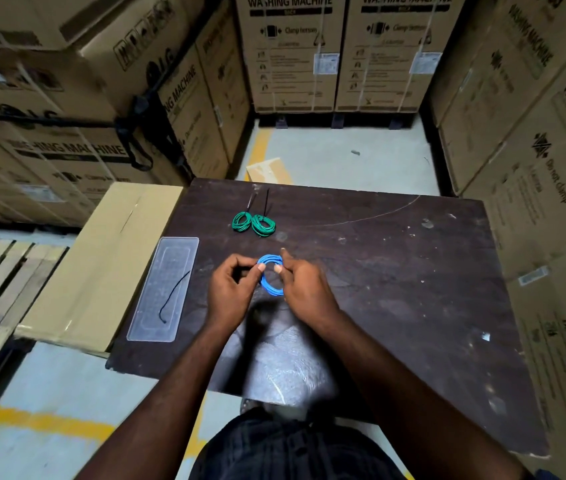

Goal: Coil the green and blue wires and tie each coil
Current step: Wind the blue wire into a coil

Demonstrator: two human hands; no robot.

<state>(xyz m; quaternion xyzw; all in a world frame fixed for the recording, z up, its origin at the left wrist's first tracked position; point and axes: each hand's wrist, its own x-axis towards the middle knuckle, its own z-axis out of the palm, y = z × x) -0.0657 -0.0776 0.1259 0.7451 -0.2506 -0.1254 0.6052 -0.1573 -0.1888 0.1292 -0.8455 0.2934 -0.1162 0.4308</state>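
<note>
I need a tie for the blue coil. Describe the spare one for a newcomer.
On the dark table, look to the left edge for a clear plastic tray. The black tie lies curved on it, unlike the two ties sticking out of the green coils.

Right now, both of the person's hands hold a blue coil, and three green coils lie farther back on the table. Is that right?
Not quite. The head view shows two green coils, not three, lying side by side farther back on the table. The rest stands: the left hand and the right hand both hold the blue coil.
</note>
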